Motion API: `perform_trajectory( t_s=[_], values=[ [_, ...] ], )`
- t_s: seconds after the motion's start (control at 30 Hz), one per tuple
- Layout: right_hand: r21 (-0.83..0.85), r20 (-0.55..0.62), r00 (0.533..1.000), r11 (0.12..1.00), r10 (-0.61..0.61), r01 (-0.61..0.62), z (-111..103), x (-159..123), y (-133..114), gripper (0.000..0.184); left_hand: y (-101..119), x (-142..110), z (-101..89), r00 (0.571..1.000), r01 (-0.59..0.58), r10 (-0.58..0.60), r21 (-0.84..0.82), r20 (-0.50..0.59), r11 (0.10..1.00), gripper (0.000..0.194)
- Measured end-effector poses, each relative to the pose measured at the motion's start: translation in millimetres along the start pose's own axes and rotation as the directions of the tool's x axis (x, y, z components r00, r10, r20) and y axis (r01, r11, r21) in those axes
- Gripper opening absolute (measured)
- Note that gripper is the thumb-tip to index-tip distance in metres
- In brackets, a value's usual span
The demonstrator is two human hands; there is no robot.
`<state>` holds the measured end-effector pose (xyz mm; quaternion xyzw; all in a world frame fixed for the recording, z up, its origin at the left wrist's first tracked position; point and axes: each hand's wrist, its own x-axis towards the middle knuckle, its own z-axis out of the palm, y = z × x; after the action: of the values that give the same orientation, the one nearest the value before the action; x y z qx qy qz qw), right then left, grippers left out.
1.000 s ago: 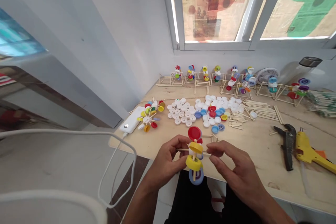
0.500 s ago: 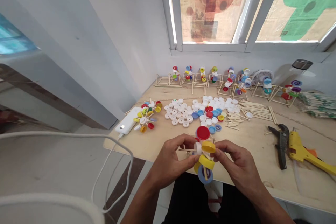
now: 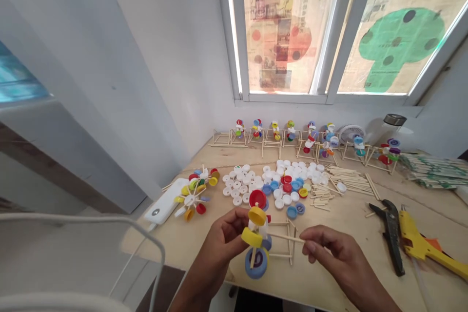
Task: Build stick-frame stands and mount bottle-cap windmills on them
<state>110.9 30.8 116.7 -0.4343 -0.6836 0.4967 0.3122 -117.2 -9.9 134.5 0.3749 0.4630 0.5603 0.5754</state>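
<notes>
My left hand [image 3: 219, 246] is closed round the hub of a small pinwheel [image 3: 257, 234] made of sticks and bottle caps, red, yellow and blue. A thin wooden stick [image 3: 287, 238] runs out of the hub to the right, and my right hand [image 3: 338, 258] pinches its far end. Both hands hover just above the near edge of the wooden table [image 3: 347, 234]. A small square stick frame [image 3: 287, 241] lies on the table right behind the pinwheel.
Loose white and coloured caps [image 3: 278, 183] lie mid-table, cut sticks [image 3: 347, 180] to their right. Two finished wheels [image 3: 195, 190] and a white power bank [image 3: 164, 202] are at left. Pliers [image 3: 393, 234] and a yellow glue gun [image 3: 424, 246] lie at right. Finished models [image 3: 292, 134] line the wall.
My right hand has slid right along the stick, away from the hub, and now holds its end. The view has tilted up and the pinwheel has shifted a little left.
</notes>
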Motion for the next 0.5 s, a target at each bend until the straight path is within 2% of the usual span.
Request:
perform_trajectory(
  t_s=[0.1, 0.17, 0.37, 0.5],
  values=[
    [-0.132, 0.134, 0.990, 0.990, -0.037, 0.055, -2, 4, -5, 0.028, 1, 6, -1.7, 0.999, -0.008, 0.009, -0.024, 0.032, 1.000, 0.032],
    [-0.189, 0.174, 0.983, 0.977, -0.066, 0.099, -3, 6, -7, 0.025, 1, 10, -3.5, 0.998, -0.012, 0.015, -0.054, 0.059, 0.998, 0.032],
    [-0.285, 0.031, 0.994, 0.952, -0.108, 0.112, -13, 11, -13, 0.030, -4, 23, -13.6, 0.998, 0.054, -0.049, -0.228, 0.030, 0.972, 0.034],
    [-0.349, 0.013, 0.988, 0.925, -0.155, 0.150, -15, 18, -23, 0.032, -8, 30, -22.0, 0.999, 0.051, -0.051, -0.281, 0.007, 0.958, 0.034]
  ],
)
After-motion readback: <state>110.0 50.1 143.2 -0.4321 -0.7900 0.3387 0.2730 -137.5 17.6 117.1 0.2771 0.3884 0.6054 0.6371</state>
